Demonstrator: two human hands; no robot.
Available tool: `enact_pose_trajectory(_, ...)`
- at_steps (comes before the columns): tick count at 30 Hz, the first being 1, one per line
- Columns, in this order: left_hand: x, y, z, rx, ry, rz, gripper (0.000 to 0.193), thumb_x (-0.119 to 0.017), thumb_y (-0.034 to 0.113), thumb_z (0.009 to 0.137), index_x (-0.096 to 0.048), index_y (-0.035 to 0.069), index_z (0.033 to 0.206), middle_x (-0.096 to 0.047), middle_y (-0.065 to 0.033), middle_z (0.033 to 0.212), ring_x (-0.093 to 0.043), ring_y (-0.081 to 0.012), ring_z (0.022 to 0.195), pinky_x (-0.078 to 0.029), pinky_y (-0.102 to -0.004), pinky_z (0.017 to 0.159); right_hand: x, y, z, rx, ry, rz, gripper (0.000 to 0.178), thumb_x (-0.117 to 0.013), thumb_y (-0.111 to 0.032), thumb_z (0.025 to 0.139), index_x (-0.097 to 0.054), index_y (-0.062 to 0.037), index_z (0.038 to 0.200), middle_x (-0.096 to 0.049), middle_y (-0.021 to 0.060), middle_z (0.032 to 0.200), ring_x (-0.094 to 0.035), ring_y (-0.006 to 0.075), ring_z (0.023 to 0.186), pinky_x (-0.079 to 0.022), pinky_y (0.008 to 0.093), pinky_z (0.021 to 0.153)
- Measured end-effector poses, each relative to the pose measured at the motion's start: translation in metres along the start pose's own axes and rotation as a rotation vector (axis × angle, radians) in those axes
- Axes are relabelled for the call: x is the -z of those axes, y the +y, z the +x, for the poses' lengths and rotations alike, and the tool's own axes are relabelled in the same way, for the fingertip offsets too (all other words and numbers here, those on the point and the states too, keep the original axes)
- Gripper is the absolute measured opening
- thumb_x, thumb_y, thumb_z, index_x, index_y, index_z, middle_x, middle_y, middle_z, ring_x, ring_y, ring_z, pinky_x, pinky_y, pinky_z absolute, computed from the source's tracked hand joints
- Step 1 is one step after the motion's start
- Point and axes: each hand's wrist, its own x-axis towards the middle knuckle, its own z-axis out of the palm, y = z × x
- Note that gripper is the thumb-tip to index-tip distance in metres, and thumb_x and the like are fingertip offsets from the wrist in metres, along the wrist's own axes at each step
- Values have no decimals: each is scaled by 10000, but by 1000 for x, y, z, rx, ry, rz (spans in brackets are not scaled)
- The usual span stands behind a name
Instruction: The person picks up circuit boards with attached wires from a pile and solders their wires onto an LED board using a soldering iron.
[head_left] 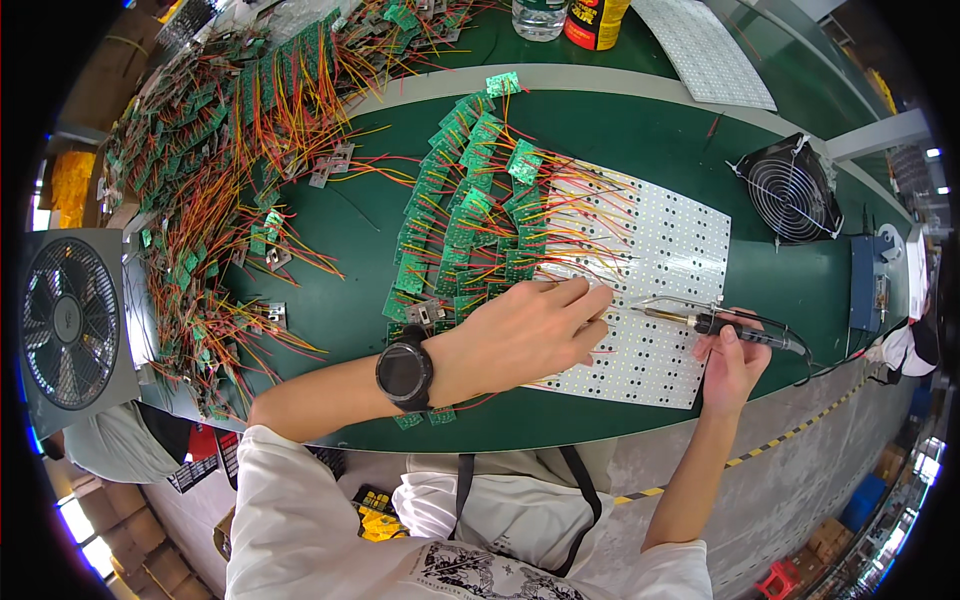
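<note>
Covering most of the view is a green worktop (pixel 640 125), curved by the lens, with a big heap of small green circuit boards with red and yellow wires (pixel 215 150) piled on its far left. Next down in size is the white LED panel (pixel 660 250) lying flat right of centre, dotted with rows of tiny parts, and a fan of those same wired boards (pixel 455 225) overlaps its left edge. A grey fan (pixel 70 320) sits at the left edge and a smaller black fan (pixel 790 190) stands far right. The left hand (pixel 525 335), wearing a black watch (pixel 405 370), lies on the panel's near left with fingers curled, pinching a wire end down. The right hand (pixel 730 365) is wrapped around a soldering iron (pixel 715 322), its tip pointing left, just beside the left fingertips over the panel.
</note>
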Motion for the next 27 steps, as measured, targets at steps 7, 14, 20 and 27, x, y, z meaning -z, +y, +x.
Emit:
enact_pose_trajectory(7,2,1,3,-85,313,26,248,-666,199,800,-597,31,968,-564,-75,1086,-579,-230,999,-473,-372,863,0,1,0,4,-12,8,240,-650,-40,863,-587,89,1056,-643,148,795,-594,200,514,-466,288,458)
enact_pose_trajectory(14,-16,-2,-1,-44,276,-16,223,-613,129,763,-617,23,958,-590,-73,944,-588,-241,913,-469,-361,854,2,1,0,-6,4,-5,240,-660,-22,852,-584,97,1046,-630,156,846,-591,207,519,-478,305,454)
enact_pose_trajectory(20,-16,-4,-1,-3,265,-20,231,-602,131,749,-614,26,954,-584,-71,929,-585,-236,886,-483,-357,822,-1,1,-4,31,-13,-51,317,-714,-72,832,-568,95,1059,-624,156,865,-609,214,541,-500,300,460)
enact_pose_trajectory(27,-18,-6,0,21,292,-46,232,-598,133,741,-613,25,946,-582,-67,923,-587,-231,859,-486,-348,790,-1,-2,-2,-7,-79,-40,336,-729,-70,817,-568,79,1071,-623,157,877,-621,215,563,-510,304,469)
